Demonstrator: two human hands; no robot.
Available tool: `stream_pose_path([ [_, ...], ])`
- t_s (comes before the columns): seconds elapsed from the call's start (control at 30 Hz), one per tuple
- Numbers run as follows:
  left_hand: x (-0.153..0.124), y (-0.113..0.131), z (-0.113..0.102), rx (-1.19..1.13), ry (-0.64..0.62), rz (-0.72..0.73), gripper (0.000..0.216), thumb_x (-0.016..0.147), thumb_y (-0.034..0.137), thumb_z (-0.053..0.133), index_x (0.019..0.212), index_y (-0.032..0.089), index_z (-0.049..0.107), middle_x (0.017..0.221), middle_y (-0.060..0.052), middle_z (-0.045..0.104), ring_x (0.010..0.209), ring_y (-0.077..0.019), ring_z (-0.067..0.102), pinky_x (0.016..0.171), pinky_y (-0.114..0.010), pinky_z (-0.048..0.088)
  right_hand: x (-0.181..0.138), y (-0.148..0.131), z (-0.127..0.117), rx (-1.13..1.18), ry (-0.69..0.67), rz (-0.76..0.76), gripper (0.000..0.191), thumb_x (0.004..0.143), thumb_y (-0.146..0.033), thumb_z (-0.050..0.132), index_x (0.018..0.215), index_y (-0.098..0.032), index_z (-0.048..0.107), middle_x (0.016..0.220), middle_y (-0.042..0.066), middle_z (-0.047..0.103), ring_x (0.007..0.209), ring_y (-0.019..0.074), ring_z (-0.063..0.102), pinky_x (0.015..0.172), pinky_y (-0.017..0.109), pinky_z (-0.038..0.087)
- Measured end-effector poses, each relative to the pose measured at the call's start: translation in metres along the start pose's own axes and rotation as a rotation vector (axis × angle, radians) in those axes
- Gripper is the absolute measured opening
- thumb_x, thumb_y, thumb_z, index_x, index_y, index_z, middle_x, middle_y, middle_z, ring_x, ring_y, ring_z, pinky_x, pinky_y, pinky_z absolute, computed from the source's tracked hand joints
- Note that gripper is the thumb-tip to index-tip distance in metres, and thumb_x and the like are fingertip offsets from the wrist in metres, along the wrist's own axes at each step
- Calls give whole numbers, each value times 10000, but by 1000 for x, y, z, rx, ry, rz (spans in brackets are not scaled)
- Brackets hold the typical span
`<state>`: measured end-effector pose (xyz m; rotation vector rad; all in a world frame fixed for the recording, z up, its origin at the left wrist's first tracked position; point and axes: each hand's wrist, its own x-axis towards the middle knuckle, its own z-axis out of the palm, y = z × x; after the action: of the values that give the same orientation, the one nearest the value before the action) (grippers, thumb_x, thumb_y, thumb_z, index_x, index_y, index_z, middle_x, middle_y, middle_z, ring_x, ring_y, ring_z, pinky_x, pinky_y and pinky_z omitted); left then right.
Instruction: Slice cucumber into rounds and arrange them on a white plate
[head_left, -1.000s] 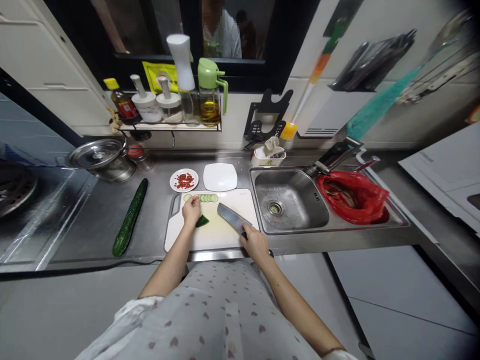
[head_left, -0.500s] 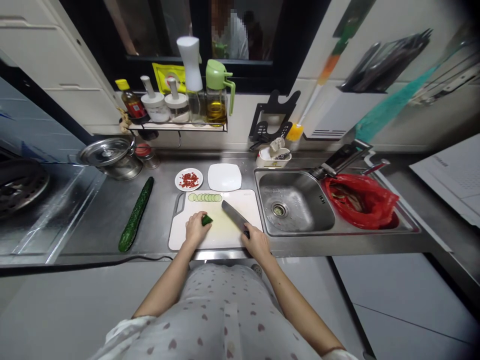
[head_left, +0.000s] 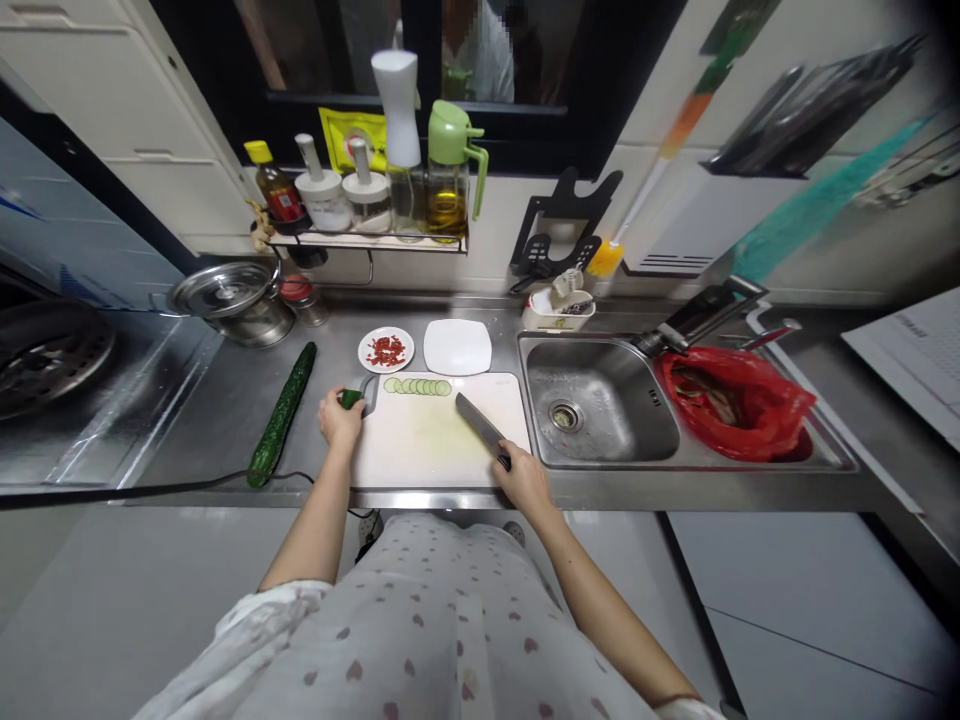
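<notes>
My left hand (head_left: 338,417) is closed round a short green cucumber end piece (head_left: 350,398), at the left edge of the white cutting board (head_left: 439,440) by its handle slot. My right hand (head_left: 523,480) grips the handle of a kitchen knife (head_left: 480,427), whose blade lies over the board's right side and points up-left. A row of thin cucumber slices (head_left: 417,386) sits along the board's far edge. A whole cucumber (head_left: 283,412) lies on the steel counter to the left.
Behind the board stand a small plate of chopped red chili (head_left: 385,349) and a bare white square plate (head_left: 457,346). The sink (head_left: 596,412) is to the right, with a red bag (head_left: 739,402) beside it. A lidded pot (head_left: 229,298) and a condiment rack (head_left: 367,200) stand at the back left.
My left hand picked the cucumber end piece up from the middle of the board and carried it left to the board's edge. The knife stayed over the board's right side.
</notes>
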<state>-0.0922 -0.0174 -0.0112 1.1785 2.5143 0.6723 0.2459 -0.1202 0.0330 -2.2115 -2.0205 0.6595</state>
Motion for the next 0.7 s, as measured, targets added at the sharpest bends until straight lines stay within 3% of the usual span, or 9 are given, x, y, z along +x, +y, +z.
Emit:
stream_pose_path([
  [0.23,20,-14,-2,83,33,-107,518,756,381,680,1239,265,534,1209,-125,572,1140,-316,535,906,-454,438,2,0,-3,8,20,9,364,864,-278,485,1208,-223,590,1101,51,690,950,193,628,753,255,389],
  [0.7,10,-10,2,135,33,-124,575,747,449,648,1276,296,484,1264,-136,550,1168,-360,499,943,-553,351,3,2,-4,23,17,59,381,876,-298,470,1230,-225,591,1002,56,714,903,191,635,716,245,374],
])
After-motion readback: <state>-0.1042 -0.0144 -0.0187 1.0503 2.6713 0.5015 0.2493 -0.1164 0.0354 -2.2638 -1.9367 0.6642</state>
